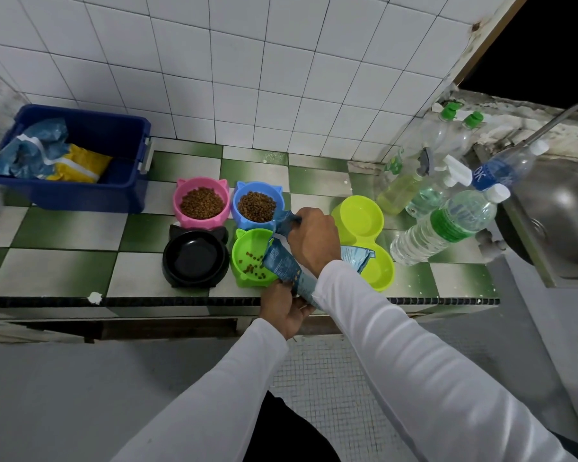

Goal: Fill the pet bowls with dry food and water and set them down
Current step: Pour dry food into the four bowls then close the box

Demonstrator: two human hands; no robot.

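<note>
A blue dry-food bag [282,263] is tipped over the green cat-ear bowl [251,258], which holds a few kibbles. My right hand [314,240] grips the bag's upper part; my left hand [282,310] holds its lower end at the counter's front edge. The pink bowl [201,202] and the blue bowl [257,205] behind are full of kibble. The black bowl [196,258] at the left holds nothing. A lime double bowl [364,225] lies to the right, partly hidden by my right arm and the bag.
A dark blue bin [80,158] with blue and yellow food bags stands at the back left of the green-and-white tiled counter [64,235]. Several water and spray bottles [447,218] crowd the right, beside a steel sink [554,208] and tap.
</note>
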